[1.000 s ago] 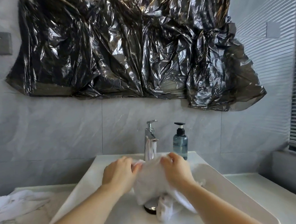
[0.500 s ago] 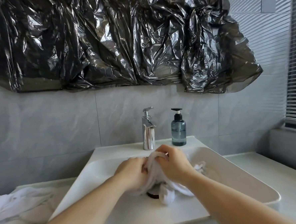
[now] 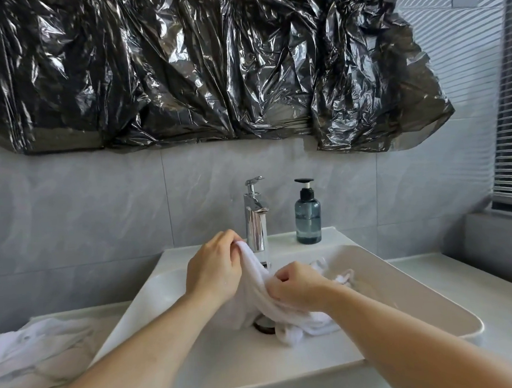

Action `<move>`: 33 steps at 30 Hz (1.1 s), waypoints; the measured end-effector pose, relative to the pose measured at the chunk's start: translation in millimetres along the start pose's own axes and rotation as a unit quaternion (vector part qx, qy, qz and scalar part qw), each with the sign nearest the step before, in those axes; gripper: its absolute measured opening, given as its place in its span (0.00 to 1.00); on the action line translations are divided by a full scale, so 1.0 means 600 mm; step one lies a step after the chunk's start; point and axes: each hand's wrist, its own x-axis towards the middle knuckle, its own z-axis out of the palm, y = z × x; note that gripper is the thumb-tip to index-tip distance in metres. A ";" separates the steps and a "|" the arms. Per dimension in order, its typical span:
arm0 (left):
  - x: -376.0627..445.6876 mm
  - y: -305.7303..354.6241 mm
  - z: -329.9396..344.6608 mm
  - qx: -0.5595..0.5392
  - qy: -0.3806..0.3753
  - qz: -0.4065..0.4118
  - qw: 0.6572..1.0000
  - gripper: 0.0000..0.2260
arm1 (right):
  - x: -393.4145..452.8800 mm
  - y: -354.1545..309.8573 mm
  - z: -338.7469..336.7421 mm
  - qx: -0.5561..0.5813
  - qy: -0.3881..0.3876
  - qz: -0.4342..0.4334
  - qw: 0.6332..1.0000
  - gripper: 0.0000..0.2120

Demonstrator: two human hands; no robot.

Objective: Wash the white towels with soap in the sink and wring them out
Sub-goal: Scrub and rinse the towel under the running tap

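Observation:
A wet white towel (image 3: 256, 286) hangs over the white sink (image 3: 404, 289), stretched between both hands. My left hand (image 3: 213, 268) pinches its upper end just left of the chrome faucet (image 3: 254, 215). My right hand (image 3: 299, 285) grips the towel lower down and to the right, above the drain (image 3: 264, 325). The towel's loose end lies bunched in the basin under my right wrist. A thin stream of water falls from the faucet behind the towel. A blue soap dispenser (image 3: 307, 217) stands on the sink's back ledge.
More white towels (image 3: 33, 354) lie heaped on the counter left of the sink. Another bit of white cloth (image 3: 342, 277) sits in the basin at the right. Black plastic sheeting (image 3: 199, 65) covers the wall above. Window blinds (image 3: 510, 103) are at far right.
My left hand has risen with the towel's end toward the faucet, while my right hand has moved lower and apart from it, stretching the cloth. The camera has tilted slightly.

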 end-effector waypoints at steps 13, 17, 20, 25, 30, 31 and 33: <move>-0.011 0.030 0.011 -0.121 -0.227 0.002 0.966 0.16 | 0.012 0.003 -0.008 0.128 0.256 -0.161 0.945 0.07; -0.005 0.020 0.013 -0.046 -0.154 0.000 0.987 0.05 | 0.009 0.002 -0.013 0.105 0.213 -0.130 0.963 0.12; -0.003 0.010 0.010 -0.017 -0.133 -0.024 0.991 0.08 | 0.001 0.007 -0.009 0.035 0.106 -0.045 0.993 0.26; 0.005 0.004 0.012 0.032 -0.092 -0.063 0.993 0.10 | 0.005 0.020 -0.005 -0.051 0.053 0.036 0.997 0.14; 0.006 -0.004 0.012 0.065 -0.126 -0.110 0.984 0.15 | 0.010 0.016 -0.015 0.068 0.214 -0.051 0.973 0.06; 0.005 -0.006 0.012 0.074 -0.148 -0.122 0.979 0.15 | 0.010 0.015 -0.016 0.088 0.229 -0.069 0.967 0.05; 0.004 -0.005 0.013 0.062 -0.197 -0.137 0.969 0.13 | 0.008 0.008 -0.013 0.109 0.231 -0.097 0.962 0.09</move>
